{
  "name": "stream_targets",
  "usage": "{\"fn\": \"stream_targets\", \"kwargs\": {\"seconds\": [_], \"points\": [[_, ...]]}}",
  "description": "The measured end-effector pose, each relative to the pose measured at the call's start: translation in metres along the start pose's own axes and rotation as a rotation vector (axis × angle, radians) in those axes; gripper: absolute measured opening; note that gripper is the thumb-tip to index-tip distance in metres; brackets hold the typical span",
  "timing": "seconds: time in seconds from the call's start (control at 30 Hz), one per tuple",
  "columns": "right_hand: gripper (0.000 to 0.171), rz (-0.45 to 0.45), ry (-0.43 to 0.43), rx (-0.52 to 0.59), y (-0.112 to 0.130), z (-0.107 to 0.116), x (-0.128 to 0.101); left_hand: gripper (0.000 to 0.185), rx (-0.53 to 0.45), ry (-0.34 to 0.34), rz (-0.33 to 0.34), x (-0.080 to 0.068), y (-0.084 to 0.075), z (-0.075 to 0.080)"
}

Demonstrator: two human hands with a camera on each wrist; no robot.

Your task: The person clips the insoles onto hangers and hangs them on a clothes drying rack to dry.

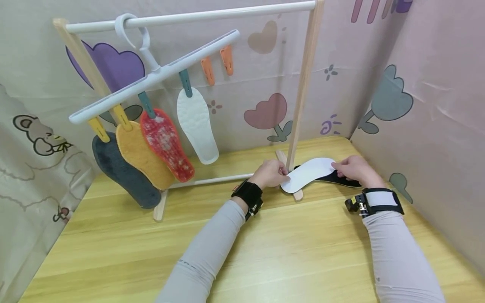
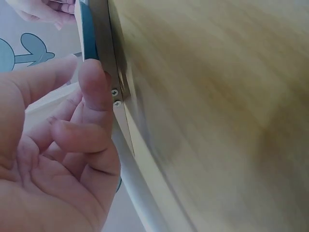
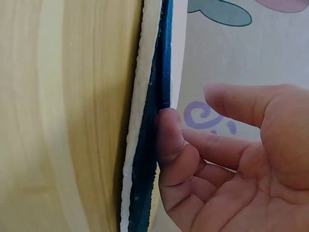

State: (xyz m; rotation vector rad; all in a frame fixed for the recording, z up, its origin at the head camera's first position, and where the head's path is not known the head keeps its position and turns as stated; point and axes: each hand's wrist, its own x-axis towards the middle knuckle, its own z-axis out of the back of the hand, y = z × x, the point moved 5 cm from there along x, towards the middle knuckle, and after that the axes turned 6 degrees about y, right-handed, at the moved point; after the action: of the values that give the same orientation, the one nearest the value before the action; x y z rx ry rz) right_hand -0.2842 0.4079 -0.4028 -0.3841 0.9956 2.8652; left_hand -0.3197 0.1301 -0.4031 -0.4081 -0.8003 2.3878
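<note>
A white insole (image 1: 310,171) with a blue underside (image 2: 89,34) lies slantwise by the foot of the rack's right post. My left hand (image 1: 268,173) pinches its near end between thumb and index finger. At the other end, my right hand (image 1: 354,169) has its index fingertip against the underside. In the right wrist view, the right thumb (image 3: 236,100) stands apart from the insole, with a gap showing. Beneath the white insole lies a black insole (image 1: 342,181), partly covered. The right wrist view shows a dark face (image 3: 145,193) and cream edge (image 3: 136,116) there.
A wooden rack (image 1: 303,80) carries a tilted white hanger (image 1: 155,75). Clipped along it hang a grey insole (image 1: 125,168), yellow insole (image 1: 142,153), red insole (image 1: 166,143) and white textured insole (image 1: 197,124). Two orange clips (image 1: 207,70) hang at its raised end. Patterned curtain (image 1: 435,139) encloses the table.
</note>
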Motion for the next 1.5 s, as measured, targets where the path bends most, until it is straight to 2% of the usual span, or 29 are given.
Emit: {"fn": "stream_targets", "kwargs": {"seconds": [0.33,0.77,1.03,1.3,1.5], "points": [[0.065,0.016,0.022,-0.037,0.003,-0.005,0.004,0.01,-0.019,0.006,0.012,0.001,0.005,-0.006],[0.065,0.01,0.002,0.015,0.005,-0.003,0.003,0.011,-0.042,-0.004,-0.008,-0.003,0.005,-0.005],[0.06,0.037,-0.013,0.148,0.005,0.001,0.004,0.012,-0.053,-0.012,-0.025,-0.005,0.005,-0.005],[0.065,0.04,-0.018,0.312,0.011,0.002,0.001,0.012,-0.067,-0.011,-0.025,-0.008,0.007,-0.004],[0.065,0.044,-0.046,0.386,0.015,0.005,-0.002,0.012,-0.117,-0.017,-0.025,-0.012,0.006,-0.002]]}}
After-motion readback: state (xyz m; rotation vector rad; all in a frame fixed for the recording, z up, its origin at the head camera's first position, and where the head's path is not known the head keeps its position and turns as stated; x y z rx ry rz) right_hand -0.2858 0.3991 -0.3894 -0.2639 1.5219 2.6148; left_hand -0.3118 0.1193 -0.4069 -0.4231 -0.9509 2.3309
